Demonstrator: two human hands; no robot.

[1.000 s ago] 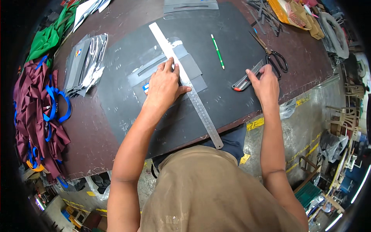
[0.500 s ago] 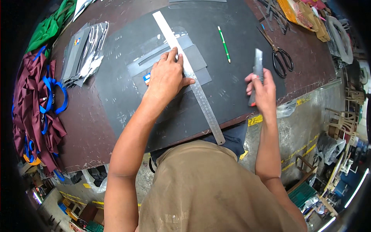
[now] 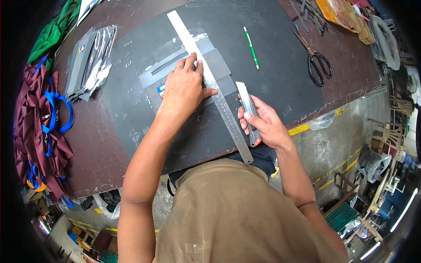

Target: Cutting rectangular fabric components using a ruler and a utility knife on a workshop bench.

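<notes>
We see the left hand [image 3: 186, 87] spread flat, palm down, pressing on a long steel ruler [image 3: 210, 83] that runs at a slant from the far middle of the bench to its near edge. Under the ruler and the fingers lies a grey mesh fabric piece [image 3: 219, 65], with a clear plastic sheet [image 3: 197, 35] showing at its far end, all resting on a large dark cutting mat [image 3: 280, 79] that covers the middle of the brown workbench [image 3: 92, 149]. The right hand [image 3: 265, 125] is closed around a utility knife [image 3: 247, 111] with its blade extended and pointing away from the person; the knife is just right of the ruler, and we cannot tell whether its tip touches the mat. Farther off on the mat lies a green pen [image 3: 251, 47], and to the right of it black scissors [image 3: 316, 59] sit at the mat's edge. At the far left of the bench a stack of grey pouches in clear wrap [image 3: 90, 57] lies beside a heap of maroon bags with blue straps [image 3: 39, 118], with green fabric [image 3: 52, 33] beyond them.
</notes>
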